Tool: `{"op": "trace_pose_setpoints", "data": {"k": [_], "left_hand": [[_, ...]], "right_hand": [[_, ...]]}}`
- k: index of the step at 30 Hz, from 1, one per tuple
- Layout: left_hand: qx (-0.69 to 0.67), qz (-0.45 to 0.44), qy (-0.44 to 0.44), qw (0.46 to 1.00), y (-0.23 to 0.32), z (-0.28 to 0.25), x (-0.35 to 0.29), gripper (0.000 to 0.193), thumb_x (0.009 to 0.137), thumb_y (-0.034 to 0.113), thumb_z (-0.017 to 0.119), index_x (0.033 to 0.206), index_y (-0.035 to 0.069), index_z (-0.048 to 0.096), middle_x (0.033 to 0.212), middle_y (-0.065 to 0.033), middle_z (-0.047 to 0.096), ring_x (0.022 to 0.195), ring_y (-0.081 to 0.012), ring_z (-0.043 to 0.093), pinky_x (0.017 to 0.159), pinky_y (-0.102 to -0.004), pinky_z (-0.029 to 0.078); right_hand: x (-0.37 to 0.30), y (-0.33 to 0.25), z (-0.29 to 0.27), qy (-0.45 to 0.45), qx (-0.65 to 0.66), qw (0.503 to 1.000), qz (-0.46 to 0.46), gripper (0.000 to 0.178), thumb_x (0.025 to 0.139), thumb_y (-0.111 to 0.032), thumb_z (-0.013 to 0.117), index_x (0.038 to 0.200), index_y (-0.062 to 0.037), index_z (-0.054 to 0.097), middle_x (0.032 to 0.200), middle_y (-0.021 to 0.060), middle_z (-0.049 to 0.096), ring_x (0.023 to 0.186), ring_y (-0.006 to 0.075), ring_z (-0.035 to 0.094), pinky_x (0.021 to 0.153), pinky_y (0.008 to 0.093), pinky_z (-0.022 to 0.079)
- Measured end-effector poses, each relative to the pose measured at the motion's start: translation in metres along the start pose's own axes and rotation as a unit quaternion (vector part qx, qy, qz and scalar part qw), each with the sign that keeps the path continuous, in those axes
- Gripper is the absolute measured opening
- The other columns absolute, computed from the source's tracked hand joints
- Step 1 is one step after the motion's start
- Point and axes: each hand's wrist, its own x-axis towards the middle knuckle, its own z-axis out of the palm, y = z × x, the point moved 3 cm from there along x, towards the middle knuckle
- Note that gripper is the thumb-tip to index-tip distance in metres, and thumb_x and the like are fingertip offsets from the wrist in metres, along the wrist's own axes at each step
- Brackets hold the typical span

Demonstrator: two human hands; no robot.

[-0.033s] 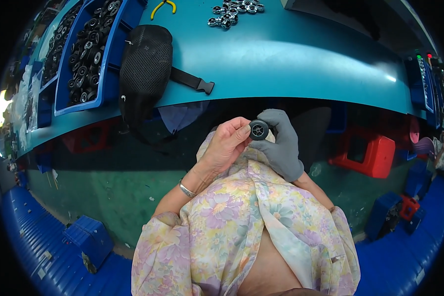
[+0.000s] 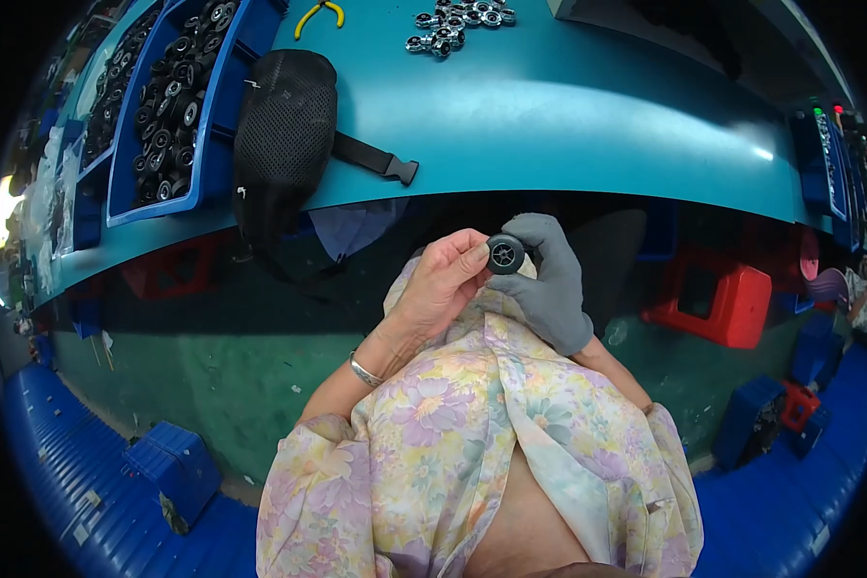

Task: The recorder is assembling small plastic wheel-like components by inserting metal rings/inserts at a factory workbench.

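Note:
A small black wheel (image 2: pixel 506 254) with a spoked silver hub is held above my lap, its hub side turned up. My bare left hand (image 2: pixel 450 275) pinches its left edge between thumb and fingers. From the right, my right hand (image 2: pixel 549 279), in a grey glove, grips the wheel's other edge with thumb and fingers. Both hands are in front of the table's near edge, over my flowered clothing. The underside of the wheel is hidden.
On the teal table (image 2: pixel 549 125) lie a black mesh waist bag (image 2: pixel 287 120), yellow-handled pliers (image 2: pixel 319 17) and several chrome parts (image 2: pixel 453 21). A blue bin (image 2: pixel 198 159) of wheels stands left. Red stools (image 2: pixel 742 306) and blue crates (image 2: pixel 175 465) are on the floor.

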Motion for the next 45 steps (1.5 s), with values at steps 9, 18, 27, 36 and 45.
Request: {"op": "trace_pose_setpoints", "data": {"k": [9,18,27,36,45], "left_hand": [[0.070,-0.014,-0.002,0.997,0.008,0.001,-0.001,0.020,0.097,0.025,0.058,0.100,0.005,0.059,0.091,0.0007,0.062,0.083,-0.0059,0.055,0.077,-0.0229,0.046],[0.270,0.022,0.036,0.962,0.019,0.008,-0.003,0.022,0.099,0.022,0.054,0.094,0.001,0.056,0.082,-0.0006,0.059,0.080,-0.0077,0.059,0.074,-0.0249,0.050],[0.324,0.058,0.032,0.944,0.014,0.010,-0.002,0.021,0.099,0.020,0.051,0.094,0.000,0.054,0.080,-0.0017,0.058,0.072,-0.0086,0.058,0.068,-0.0254,0.051],[0.514,0.070,0.060,0.853,0.017,0.014,-0.006,0.030,0.102,0.027,0.042,0.092,0.000,0.050,0.069,-0.0078,0.053,0.062,-0.0149,0.054,0.059,-0.0303,0.044],[0.415,0.018,0.026,0.909,0.007,0.002,-0.001,0.031,0.103,0.029,0.041,0.092,0.000,0.049,0.072,-0.0060,0.053,0.065,-0.0129,0.053,0.061,-0.0284,0.044]], "right_hand": [[-0.004,0.003,-0.002,-0.005,-0.015,0.999,-0.031,0.050,0.062,-0.002,0.080,0.107,-0.0049,0.059,0.104,0.0094,0.057,0.098,0.0206,0.059,0.084,0.0312,0.048],[-0.002,-0.012,-0.011,-0.044,0.133,0.975,0.173,0.020,0.087,-0.006,0.060,0.104,0.0032,0.058,0.094,0.0059,0.062,0.086,0.0106,0.059,0.077,0.0269,0.049],[-0.009,0.003,-0.006,-0.026,0.173,0.965,0.197,0.012,0.092,-0.010,0.054,0.094,0.0017,0.057,0.084,0.0037,0.059,0.076,0.0084,0.053,0.069,0.0251,0.045],[-0.005,-0.003,-0.006,-0.062,0.047,0.977,0.200,0.014,0.093,-0.012,0.054,0.087,0.0000,0.053,0.078,0.0028,0.054,0.069,0.0073,0.049,0.062,0.0260,0.042],[-0.017,0.014,0.003,-0.015,0.192,0.952,0.239,0.014,0.097,-0.015,0.050,0.089,-0.0034,0.051,0.079,0.0014,0.053,0.070,0.0082,0.050,0.063,0.0249,0.044]]}}
